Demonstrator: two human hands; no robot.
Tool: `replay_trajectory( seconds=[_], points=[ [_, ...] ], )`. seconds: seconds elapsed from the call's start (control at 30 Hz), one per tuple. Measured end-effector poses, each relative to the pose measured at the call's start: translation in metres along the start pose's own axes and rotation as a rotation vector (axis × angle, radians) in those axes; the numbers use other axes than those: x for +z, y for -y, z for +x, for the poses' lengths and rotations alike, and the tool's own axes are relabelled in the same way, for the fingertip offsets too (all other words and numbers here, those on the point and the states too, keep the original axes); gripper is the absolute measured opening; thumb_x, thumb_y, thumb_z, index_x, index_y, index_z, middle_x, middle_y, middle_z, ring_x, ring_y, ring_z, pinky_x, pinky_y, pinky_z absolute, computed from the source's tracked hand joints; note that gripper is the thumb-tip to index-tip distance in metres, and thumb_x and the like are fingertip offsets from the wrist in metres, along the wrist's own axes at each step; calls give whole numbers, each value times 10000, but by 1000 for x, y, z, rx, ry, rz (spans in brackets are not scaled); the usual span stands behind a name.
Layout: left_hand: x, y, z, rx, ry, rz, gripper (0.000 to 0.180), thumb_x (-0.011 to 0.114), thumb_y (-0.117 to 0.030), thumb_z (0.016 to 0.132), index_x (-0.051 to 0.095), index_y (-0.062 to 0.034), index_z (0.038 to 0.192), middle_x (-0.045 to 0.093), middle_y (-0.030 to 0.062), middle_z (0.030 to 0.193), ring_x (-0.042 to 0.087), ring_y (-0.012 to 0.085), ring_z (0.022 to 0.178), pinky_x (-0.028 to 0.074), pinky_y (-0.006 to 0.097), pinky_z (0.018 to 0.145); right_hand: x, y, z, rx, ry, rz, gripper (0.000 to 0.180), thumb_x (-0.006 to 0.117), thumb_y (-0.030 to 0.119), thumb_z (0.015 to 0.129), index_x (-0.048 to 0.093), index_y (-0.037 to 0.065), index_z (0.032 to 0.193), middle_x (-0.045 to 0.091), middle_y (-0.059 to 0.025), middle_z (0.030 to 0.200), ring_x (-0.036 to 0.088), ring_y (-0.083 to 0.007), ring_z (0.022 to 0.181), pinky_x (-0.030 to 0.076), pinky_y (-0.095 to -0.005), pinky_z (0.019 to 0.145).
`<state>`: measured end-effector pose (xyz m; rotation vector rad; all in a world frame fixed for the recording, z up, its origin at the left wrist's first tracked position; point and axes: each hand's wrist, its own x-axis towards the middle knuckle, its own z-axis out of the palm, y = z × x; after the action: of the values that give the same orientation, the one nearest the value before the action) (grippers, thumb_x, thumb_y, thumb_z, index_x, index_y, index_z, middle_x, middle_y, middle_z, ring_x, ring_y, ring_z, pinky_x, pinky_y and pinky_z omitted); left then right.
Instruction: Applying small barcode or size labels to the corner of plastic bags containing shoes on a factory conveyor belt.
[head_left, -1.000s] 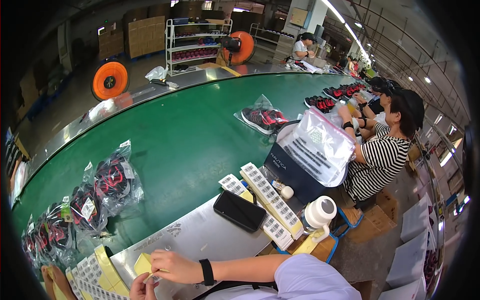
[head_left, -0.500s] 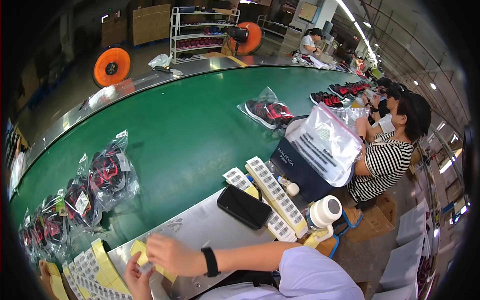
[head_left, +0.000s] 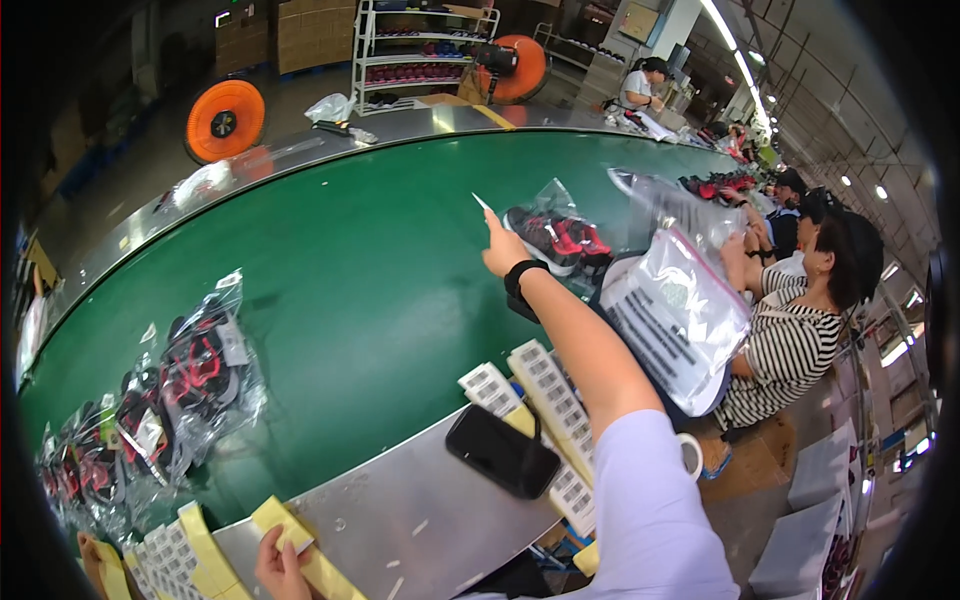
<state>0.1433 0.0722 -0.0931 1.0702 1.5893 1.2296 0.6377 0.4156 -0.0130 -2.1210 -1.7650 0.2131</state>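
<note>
Clear bagged red-and-black shoes [head_left: 200,365] crowd the green belt's [head_left: 350,260] left edge; another bagged pair [head_left: 555,235] lies near its right edge. White label strips [head_left: 545,385] and a black phone, dark screen up [head_left: 502,452], lie on the steel counter [head_left: 400,520].

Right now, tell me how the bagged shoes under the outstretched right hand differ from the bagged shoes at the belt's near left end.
The bagged shoes by the right hand lie alone in one bag far out on the green belt; the bagged shoes at the near left are several bags crowded and overlapping. The right hand holds a small white slip beside the first; no hand is near the second. Both hold red-and-black shoes in clear bags.
</note>
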Motion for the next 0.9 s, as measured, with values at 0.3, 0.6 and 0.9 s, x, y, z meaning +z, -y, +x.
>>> replay_trajectory(
  seconds=[0.3,0.6,0.9],
  points=[
    [12,-42,-11,-169,-38,133,307,546,-84,954,566,51,1228,622,156,1083,636,203,896,539,288,751,25,-117,19,159,-93,-698,621,451,98,902,291,296,1469,642,-258,1005,643,-384,945,466,-474,896],
    [9,10,-10,-21,13,-24,319,501,-3,898,520,62,1210,589,119,1047,637,168,826,528,244,663,36,-34,26,-152,-36,-87,827,619,-34,715,295,171,1447,643,-217,884,624,-418,847,483,-453,861],
    [13,5,-10,-44,15,-112,338,618,62,818,577,65,1153,634,121,1003,650,145,838,535,236,672,14,203,-69,-249,644,1321,824,636,11,865,90,58,1480,645,-209,1052,661,-235,892,550,-324,780]
  ],
)
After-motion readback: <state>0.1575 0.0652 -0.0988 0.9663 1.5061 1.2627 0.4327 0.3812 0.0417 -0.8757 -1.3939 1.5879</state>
